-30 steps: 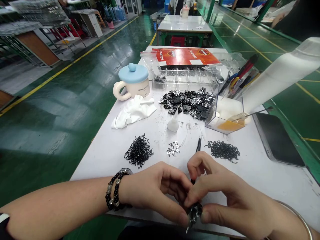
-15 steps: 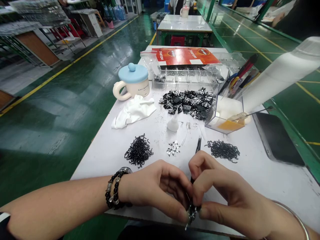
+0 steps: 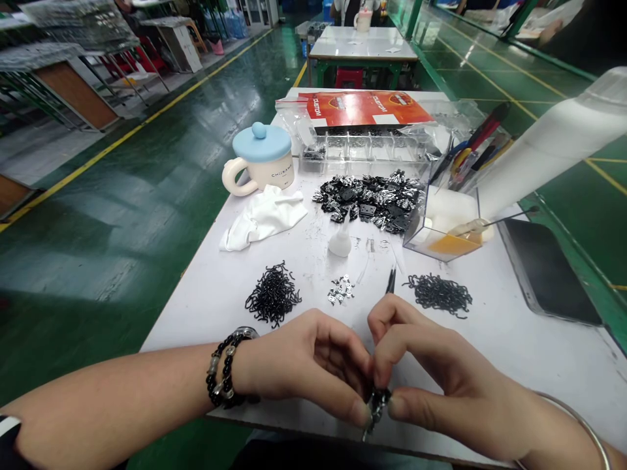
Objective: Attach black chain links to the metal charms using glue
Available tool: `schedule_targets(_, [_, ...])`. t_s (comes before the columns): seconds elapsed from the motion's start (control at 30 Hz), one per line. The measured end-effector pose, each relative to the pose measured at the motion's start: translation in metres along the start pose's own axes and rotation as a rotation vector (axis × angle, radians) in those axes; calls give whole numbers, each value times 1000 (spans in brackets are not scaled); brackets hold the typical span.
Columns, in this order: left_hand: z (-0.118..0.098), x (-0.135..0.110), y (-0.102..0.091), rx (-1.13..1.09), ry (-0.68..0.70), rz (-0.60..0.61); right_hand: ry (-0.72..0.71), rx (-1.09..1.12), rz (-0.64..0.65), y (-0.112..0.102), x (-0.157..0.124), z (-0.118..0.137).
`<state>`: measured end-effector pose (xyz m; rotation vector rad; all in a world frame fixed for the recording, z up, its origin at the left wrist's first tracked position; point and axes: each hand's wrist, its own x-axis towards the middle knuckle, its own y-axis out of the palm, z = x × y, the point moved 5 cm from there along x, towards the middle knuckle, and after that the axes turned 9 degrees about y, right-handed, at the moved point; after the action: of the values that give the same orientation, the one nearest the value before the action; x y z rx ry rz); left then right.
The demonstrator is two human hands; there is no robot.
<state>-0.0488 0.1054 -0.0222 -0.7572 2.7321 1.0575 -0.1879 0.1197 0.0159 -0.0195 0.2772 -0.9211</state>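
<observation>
Near the table's front edge, my left hand (image 3: 308,369) pinches a small black and silver metal part (image 3: 377,406) between thumb and fingers. My right hand (image 3: 435,372) grips the same part from the other side, thumb and index finger on it. Much of the part is hidden by the fingers. Dark pointed tweezers (image 3: 391,281) stick out beyond my right hand; whether it holds them or they lie on the table I cannot tell. Just past the hands are a pile of black hooked wire pieces (image 3: 274,295), some small silver pieces (image 3: 341,290) and another black wire pile (image 3: 441,295).
A white nozzle bottle (image 3: 339,241) stands mid-table before a heap of black metal parts (image 3: 367,199). To the left are a white cloth (image 3: 264,219) and a lidded mug (image 3: 269,166). A tool holder (image 3: 441,241), white bottle (image 3: 548,143) and phone (image 3: 548,271) occupy the right.
The fingers of my right hand have shifted slightly up and left on the metal part. The part has turned a little; both hands still grip it.
</observation>
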Motion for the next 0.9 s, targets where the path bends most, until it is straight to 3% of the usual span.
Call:
schedule_targets(0.5, [5,2,2,-210,-93,-91,-24,61,46,-1,3,-1])
schedule_targets(0.67, [8,4,4,-248,-85,-69,-48,-33,56,0,2,1])
schedule_targets(0.9, [3,3,4,-231,-74,-29,-12,75,114,4,5,-2])
